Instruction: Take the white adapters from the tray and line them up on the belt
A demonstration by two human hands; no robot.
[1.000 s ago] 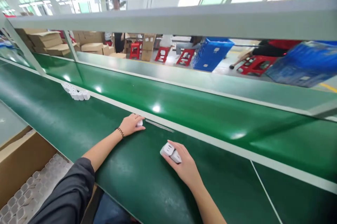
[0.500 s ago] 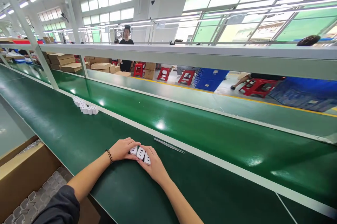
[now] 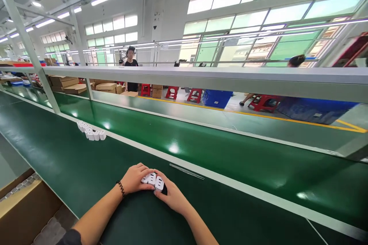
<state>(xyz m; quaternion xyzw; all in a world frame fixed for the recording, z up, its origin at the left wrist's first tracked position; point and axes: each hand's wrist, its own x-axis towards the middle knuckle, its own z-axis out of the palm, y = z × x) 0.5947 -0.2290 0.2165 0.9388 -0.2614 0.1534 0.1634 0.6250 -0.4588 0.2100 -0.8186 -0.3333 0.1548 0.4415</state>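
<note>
Three small white plug adapters (image 3: 152, 180) stand in a tight row on the green conveyor belt (image 3: 86, 168), pressed between my two hands. My left hand (image 3: 133, 178), with a dark bead bracelet at the wrist, curls round the row's left end. My right hand (image 3: 172, 196) cups the right end, thumb against the nearest adapter. A second row of several white adapters (image 3: 90, 132) lies farther left along the belt by the white dividing strip.
A cardboard box (image 3: 20, 210) with a tray insert sits at the lower left below the belt edge. A grey shelf rail (image 3: 218, 76) spans the line above. Beyond it are red stools (image 3: 172, 92), blue crates (image 3: 217, 98), stacked cartons (image 3: 64, 83) and a standing person (image 3: 131, 69).
My hands came together from apart, bringing the adapters into one row, and have since drawn slightly toward me. My view has tilted upward, showing more of the hall.
</note>
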